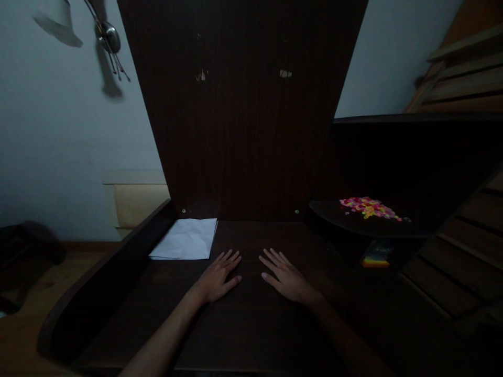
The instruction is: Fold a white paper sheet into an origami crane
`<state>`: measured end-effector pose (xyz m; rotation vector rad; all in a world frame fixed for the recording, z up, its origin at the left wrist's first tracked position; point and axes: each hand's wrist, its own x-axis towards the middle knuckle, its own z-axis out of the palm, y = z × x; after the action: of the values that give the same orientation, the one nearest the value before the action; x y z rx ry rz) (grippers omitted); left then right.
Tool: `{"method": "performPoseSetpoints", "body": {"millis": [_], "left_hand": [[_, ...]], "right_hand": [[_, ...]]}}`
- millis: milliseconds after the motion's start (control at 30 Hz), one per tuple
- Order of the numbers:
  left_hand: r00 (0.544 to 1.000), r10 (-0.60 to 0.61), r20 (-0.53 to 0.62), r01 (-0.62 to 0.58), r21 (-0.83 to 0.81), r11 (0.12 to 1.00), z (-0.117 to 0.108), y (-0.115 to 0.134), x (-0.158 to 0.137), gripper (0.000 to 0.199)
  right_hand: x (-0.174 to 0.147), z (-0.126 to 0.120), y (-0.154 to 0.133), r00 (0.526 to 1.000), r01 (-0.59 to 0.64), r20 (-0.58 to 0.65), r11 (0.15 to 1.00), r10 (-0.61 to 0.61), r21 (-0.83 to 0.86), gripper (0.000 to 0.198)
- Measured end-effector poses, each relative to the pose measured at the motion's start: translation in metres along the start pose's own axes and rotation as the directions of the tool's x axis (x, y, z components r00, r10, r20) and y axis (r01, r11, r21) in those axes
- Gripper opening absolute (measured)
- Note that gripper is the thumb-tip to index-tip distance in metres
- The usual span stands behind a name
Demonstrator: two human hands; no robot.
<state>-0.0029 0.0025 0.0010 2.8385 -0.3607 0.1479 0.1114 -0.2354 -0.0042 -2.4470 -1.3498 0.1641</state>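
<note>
My left hand (220,276) lies palm down on the dark wooden desktop (243,324), its fingers spread and nothing in them. Just beyond it, to the left, is a small stack of folded white paper (186,239). Palm down as well, my right hand (283,276) rests a short way to the right, fingers apart and holding nothing. A gap of bare desktop separates the two hands. On a low rounded shelf (326,211) at the right sits a heap of small pink, red and yellow pieces (369,207), too small to name surely.
A dark back panel (251,115) rises behind the desktop, and a raised side board (106,277) borders it on the left. Under the shelf stands a small object with a yellow-orange edge (376,261). A wall lamp (108,37) hangs upper left; wooden slats (467,78) are at right.
</note>
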Motion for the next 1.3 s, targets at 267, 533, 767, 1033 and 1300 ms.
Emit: {"method": "performPoseSetpoints", "body": {"millis": [267,533,767,1033,1300], "left_hand": [[1.000,0.002,-0.012,-0.002,-0.004,1.000,0.003,-0.002,0.000,0.058],[1.000,-0.018,0.009,0.018,-0.009,1.000,0.004,-0.003,0.001,0.060],[1.000,-0.003,0.014,0.003,0.003,1.000,0.002,-0.002,0.001,0.061],[0.996,0.084,0.019,-0.085,0.089,0.992,-0.023,-0.008,0.014,0.054],[0.867,-0.370,-0.335,0.453,0.215,0.865,-0.056,-0.034,0.034,0.047]], "right_hand": [[0.000,0.004,0.003,1.000,0.001,-0.013,1.000,-0.001,0.013,0.059],[0.000,0.005,0.004,0.999,0.021,-0.036,1.000,-0.021,0.013,0.058],[0.001,0.005,0.004,1.000,0.005,-0.024,1.000,-0.005,0.010,0.060],[0.003,0.009,0.008,0.999,0.017,-0.033,1.000,-0.016,0.004,0.059],[0.001,0.006,0.006,0.999,0.022,-0.022,1.000,-0.023,-0.017,0.059]]}}
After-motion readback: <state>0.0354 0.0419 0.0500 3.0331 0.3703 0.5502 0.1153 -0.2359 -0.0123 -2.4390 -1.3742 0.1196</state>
